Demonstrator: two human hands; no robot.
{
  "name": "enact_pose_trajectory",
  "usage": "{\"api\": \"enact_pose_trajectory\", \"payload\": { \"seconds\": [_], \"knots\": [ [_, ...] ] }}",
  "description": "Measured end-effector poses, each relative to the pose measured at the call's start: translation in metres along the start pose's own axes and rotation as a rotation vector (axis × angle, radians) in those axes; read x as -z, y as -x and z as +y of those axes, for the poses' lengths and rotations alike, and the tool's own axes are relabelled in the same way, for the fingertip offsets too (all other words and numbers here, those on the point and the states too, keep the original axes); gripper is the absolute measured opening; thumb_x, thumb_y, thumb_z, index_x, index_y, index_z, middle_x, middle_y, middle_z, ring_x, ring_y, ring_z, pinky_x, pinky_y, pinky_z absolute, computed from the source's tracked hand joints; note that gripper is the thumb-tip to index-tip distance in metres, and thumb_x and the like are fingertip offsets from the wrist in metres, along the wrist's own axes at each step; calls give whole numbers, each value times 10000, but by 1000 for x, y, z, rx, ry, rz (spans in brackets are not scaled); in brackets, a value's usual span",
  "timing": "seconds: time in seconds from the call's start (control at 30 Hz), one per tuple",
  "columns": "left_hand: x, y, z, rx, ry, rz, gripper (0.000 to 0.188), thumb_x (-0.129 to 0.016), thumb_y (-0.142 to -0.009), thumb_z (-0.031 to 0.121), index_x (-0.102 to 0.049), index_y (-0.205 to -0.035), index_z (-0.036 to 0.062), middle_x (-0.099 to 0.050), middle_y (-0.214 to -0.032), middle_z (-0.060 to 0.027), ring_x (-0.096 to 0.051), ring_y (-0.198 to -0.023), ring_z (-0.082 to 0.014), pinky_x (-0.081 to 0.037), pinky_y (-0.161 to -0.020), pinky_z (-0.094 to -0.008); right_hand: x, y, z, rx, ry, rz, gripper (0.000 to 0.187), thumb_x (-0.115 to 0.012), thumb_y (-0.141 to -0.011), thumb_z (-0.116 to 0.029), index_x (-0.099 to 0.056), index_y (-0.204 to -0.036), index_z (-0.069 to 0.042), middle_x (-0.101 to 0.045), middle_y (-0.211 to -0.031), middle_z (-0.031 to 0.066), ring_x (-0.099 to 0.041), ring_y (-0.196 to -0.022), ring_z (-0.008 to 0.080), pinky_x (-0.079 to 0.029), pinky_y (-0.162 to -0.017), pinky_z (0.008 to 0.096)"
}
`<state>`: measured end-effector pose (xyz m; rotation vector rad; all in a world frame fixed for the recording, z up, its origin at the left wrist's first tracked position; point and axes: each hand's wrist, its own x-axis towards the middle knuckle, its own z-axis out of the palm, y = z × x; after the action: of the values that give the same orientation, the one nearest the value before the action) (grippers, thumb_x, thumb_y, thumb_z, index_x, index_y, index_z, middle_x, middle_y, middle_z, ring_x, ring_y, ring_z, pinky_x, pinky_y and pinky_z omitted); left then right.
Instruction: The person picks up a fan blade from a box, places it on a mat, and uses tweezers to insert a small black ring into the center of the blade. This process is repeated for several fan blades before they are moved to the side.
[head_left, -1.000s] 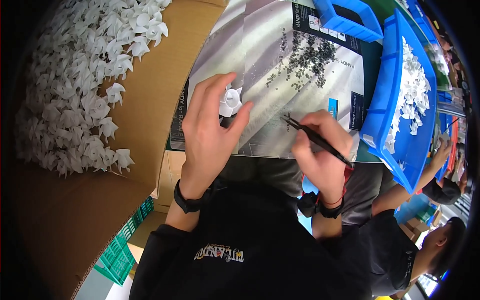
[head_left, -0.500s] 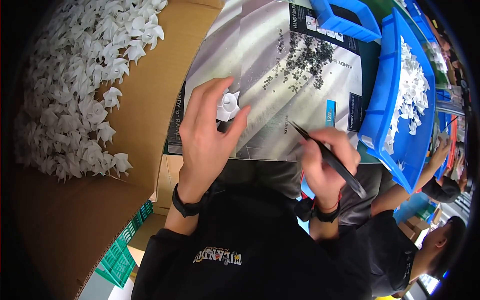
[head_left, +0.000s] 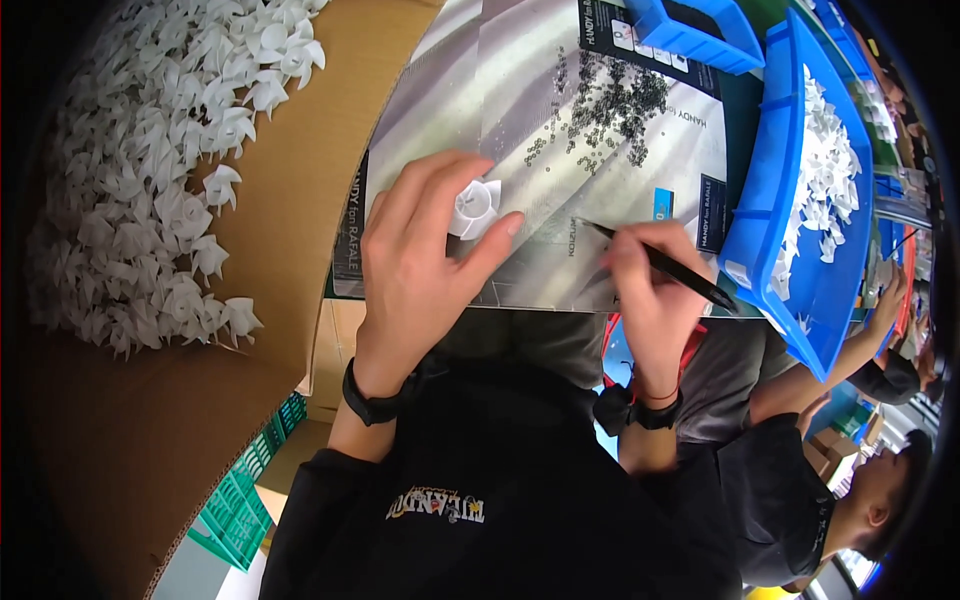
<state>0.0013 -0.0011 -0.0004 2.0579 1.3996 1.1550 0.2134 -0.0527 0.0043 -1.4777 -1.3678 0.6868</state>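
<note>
- Since the earlier frame my right hand [head_left: 650, 290] has swung the black tweezers [head_left: 660, 265] from pointing up and left to lying nearly level, the tip now aimed left at the glossy sheet; my left hand [head_left: 420, 270] has barely shifted.
- My left hand is closed around a small white pinwheel-shaped plastic piece [head_left: 475, 207], pinched between thumb and fingertips just above the sheet.
- My right hand is clenched on the tweezers like a pen; the tip hovers near the sheet, well short of the white piece. I cannot tell whether it carries anything.
- Tiny dark beads [head_left: 600, 100] lie scattered on the sheet beyond both hands. I judge a careless sweep of the tweezers or my wrist could send them rolling off the slick surface.
- I also judge the white piece could pop out of my pinch if I press the tweezers into it off-centre, since it is light and held only by its edges.
- Glossy printed sheet [head_left: 540, 130]: grey-silver with streaky shading, a dark band with small pale squares at its far edge, and small blue rectangles near its right side.
- Blue plastic bin [head_left: 780, 200] to the right, tilted, holding more white pieces; a smaller blue tray [head_left: 690, 30] sits past the sheet.
- Brown cardboard box [head_left: 300, 170] to the left, with a heap of white pieces [head_left: 160, 170] in it; a green crate [head_left: 235, 500] shows below it.
- Another person's arm [head_left: 830, 360] reaches in at the right.
</note>
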Motion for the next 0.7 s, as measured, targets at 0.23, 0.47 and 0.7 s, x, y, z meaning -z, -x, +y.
{"api": "enact_pose_trajectory", "payload": {
  "seconds": [0.23,0.47,0.7],
  "knots": [
    [4,-4,6,-30,20,-97,375,-835,-747,66,-730,-1107,66,-670,-1163,-105,-666,-986,-270,-532,-847,-350,0,1,-18,-226,-325,104,174,-600,-999,-144,-620,-931,15,-671,-707,107,-526,-549,91,-391,-518,223],
    [7,-7,9,-109,11,-249,367,-832,-730,70,-775,-1087,136,-656,-1159,-70,-641,-979,-262,-523,-821,-352,-13,-3,-19,-266,-508,41,193,-593,-1006,-166,-607,-958,21,-668,-699,112,-509,-531,92,-355,-482,218],
    [7,-5,10,-181,19,-243,426,-817,-720,48,-781,-1125,175,-648,-1161,-64,-635,-981,-276,-532,-825,-382,-17,-4,-19,-279,-588,26,160,-644,-996,-145,-635,-950,8,-701,-735,93,-505,-568,50,-397,-526,201]
  ]
}}
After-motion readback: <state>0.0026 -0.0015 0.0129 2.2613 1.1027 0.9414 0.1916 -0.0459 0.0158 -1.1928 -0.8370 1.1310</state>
